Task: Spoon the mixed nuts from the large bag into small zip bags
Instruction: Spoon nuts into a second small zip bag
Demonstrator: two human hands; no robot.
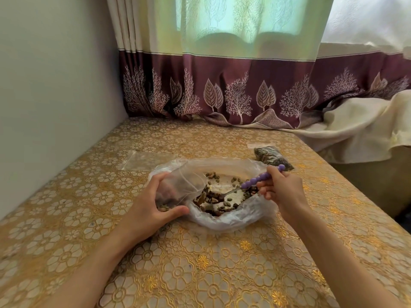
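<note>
Fingers of the left hand [155, 203] curl round a small zip bag [175, 190], part-filled, at nine o'clock of the large bag [224, 196]. The right hand [281, 188], at three o'clock, pinches the purple beaded handle of a spoon [249, 184], whose bowl dips into the mixed nuts [213, 200]. The large bag lies open on the gold table [200, 263]. A filled bag [272, 157] rests at one o'clock, an empty bag [145, 160] at eleven.

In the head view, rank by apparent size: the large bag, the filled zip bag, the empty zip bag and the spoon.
1. Large bag, clearly the biggest.
2. Empty zip bag, flat at far left.
3. Filled zip bag and spoon: too close to rank. The bag lies farther from the camera, and the right hand hides part of the spoon's handle.
</note>
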